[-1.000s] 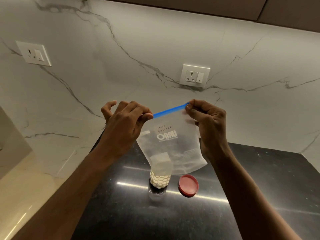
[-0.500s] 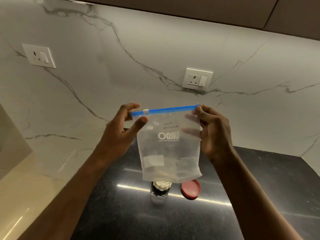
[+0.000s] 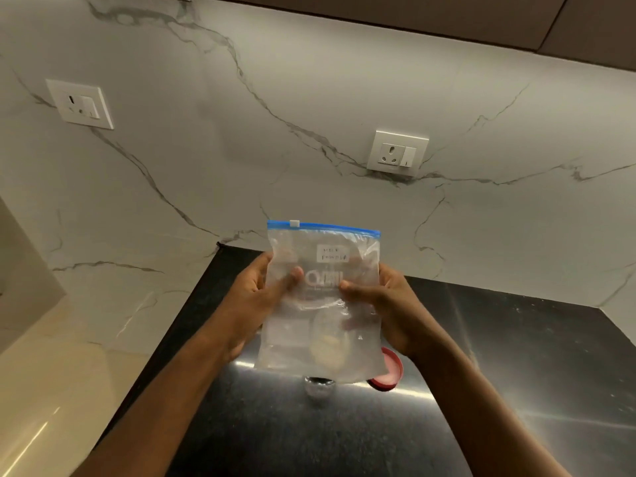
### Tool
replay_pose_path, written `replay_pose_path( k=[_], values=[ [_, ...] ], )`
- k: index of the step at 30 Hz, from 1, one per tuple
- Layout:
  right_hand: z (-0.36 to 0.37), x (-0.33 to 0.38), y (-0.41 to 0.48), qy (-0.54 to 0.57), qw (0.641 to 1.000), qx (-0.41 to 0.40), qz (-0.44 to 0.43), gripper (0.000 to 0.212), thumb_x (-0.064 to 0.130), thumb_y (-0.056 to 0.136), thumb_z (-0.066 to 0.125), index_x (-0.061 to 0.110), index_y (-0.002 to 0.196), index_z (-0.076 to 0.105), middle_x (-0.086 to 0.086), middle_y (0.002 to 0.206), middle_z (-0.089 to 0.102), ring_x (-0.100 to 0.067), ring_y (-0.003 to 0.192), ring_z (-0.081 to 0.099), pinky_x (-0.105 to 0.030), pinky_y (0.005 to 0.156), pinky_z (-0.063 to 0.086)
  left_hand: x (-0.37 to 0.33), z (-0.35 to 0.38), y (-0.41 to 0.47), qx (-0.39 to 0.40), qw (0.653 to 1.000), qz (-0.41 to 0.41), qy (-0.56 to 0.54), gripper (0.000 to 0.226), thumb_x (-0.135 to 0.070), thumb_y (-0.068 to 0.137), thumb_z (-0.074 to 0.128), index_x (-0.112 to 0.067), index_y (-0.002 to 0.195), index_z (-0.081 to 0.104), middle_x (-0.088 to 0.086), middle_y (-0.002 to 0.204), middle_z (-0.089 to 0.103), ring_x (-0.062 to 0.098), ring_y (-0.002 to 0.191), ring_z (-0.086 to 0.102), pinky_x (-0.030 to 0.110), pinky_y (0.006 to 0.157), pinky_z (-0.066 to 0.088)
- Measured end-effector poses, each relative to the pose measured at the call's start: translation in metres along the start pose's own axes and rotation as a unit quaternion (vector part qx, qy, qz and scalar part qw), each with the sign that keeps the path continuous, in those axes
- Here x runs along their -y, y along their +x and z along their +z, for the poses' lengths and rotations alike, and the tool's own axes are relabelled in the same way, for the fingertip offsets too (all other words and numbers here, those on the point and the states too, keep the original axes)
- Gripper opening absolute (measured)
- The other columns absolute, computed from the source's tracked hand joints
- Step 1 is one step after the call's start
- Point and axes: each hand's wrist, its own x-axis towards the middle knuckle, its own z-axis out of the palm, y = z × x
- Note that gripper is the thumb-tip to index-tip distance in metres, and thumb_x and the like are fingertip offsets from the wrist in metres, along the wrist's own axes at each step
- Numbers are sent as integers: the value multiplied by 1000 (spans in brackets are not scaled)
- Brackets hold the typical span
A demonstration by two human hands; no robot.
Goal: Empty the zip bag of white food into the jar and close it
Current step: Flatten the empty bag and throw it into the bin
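Note:
A clear zip bag (image 3: 323, 304) with a blue zip strip and a white slider near its left end hangs upright in front of me. It looks empty. My left hand (image 3: 261, 294) grips its left side, thumb on the front. My right hand (image 3: 382, 304) grips its right side the same way. Behind and below the bag stands a small clear jar (image 3: 318, 389); white food inside it shows blurred through the plastic. The jar has no lid on it. A red lid (image 3: 387, 373) lies on the counter just right of the jar, partly hidden by the bag.
The dark polished counter (image 3: 516, 390) runs to a white marble wall with two power sockets (image 3: 397, 153). A pale counter surface (image 3: 51, 373) lies to the left, lower in the view.
The zip slider has been run from right to left along the strip. Both hands slid from the bag's top corners down to its sides, and the bag came lower, in front of the jar.

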Motion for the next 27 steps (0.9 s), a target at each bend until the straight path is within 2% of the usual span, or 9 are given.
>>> replay_pose_path(
  k=[2, 5, 10, 12, 15, 18, 21, 25, 27],
  values=[
    [-1, -9, 0, 10, 999, -29, -8, 38, 6, 91, 76, 8, 127, 65, -14, 117, 78, -32, 101, 77, -38, 68, 64, 7, -7, -4, 53, 997, -53, 26, 60, -26, 85, 86, -33, 137, 57, 5, 125, 76, 27, 111, 76, 45, 84, 65],
    [-4, -19, 0, 12, 999, -32, -10, 34, 6, 95, 72, 9, 128, 65, -14, 119, 77, -34, 108, 76, -35, 81, 63, 15, -13, -7, 33, 995, -88, 14, 61, -8, 86, 81, -29, 138, 57, 9, 123, 76, 30, 110, 76, 50, 87, 65],
    [-9, -29, -8, -37, 997, 60, 43, 57, 14, 88, 81, 26, 139, 59, -10, 131, 72, -35, 118, 71, -58, 97, 59, 19, -19, -8, -19, 996, -88, -14, 52, -13, 87, 81, -25, 134, 61, 12, 123, 76, 32, 107, 77, 54, 87, 64],
    [-9, -32, -9, -60, 997, 43, 31, 59, 7, 84, 81, 27, 136, 60, -11, 128, 73, -37, 116, 71, -64, 99, 56, 21, -20, -11, 12, 994, -109, -25, 65, -20, 78, 90, -27, 135, 59, 10, 125, 76, 32, 109, 77, 53, 83, 65],
    [-7, -35, -11, -49, 999, 11, 6, 59, -2, 85, 76, 26, 134, 60, -13, 126, 74, -41, 116, 70, -69, 101, 52, 27, -20, -15, 66, 988, -138, -35, 83, -2, 71, 92, -32, 140, 56, 8, 127, 75, 32, 116, 74, 51, 84, 64],
    [-7, -38, -14, -52, 999, 3, -6, 57, -5, 90, 71, 24, 136, 57, -13, 126, 74, -39, 115, 71, -68, 100, 53, 30, -18, -17, 38, 990, -130, -32, 90, 12, 69, 87, -30, 142, 55, 8, 124, 75, 31, 116, 73, 51, 89, 63],
    [-8, -44, -14, -24, 1000, -11, -1, 53, -10, 94, 62, 20, 138, 58, -12, 125, 75, -40, 117, 70, -71, 103, 49, 32, -18, -18, 35, 991, -122, -45, 85, 7, 70, 87, -32, 139, 56, 8, 122, 76, 30, 114, 74, 46, 84, 65],
    [-14, -44, -14, 56, 998, -18, 30, 47, -12, 95, 57, 13, 134, 66, -16, 127, 74, -42, 120, 69, -53, 95, 60, 29, -17, -18, 25, 989, -133, -66, 59, -21, 81, 81, -24, 136, 58, 13, 120, 77, 35, 106, 77, 42, 74, 67],
    [-16, -42, -15, 71, 996, -12, 50, 41, -9, 95, 58, 12, 127, 71, -18, 126, 74, -37, 111, 74, -43, 82, 64, 27, -17, -17, 7, 988, -140, -69, 56, -19, 80, 79, -19, 134, 61, 17, 122, 76, 35, 102, 78, 42, 69, 67]
  ],
)
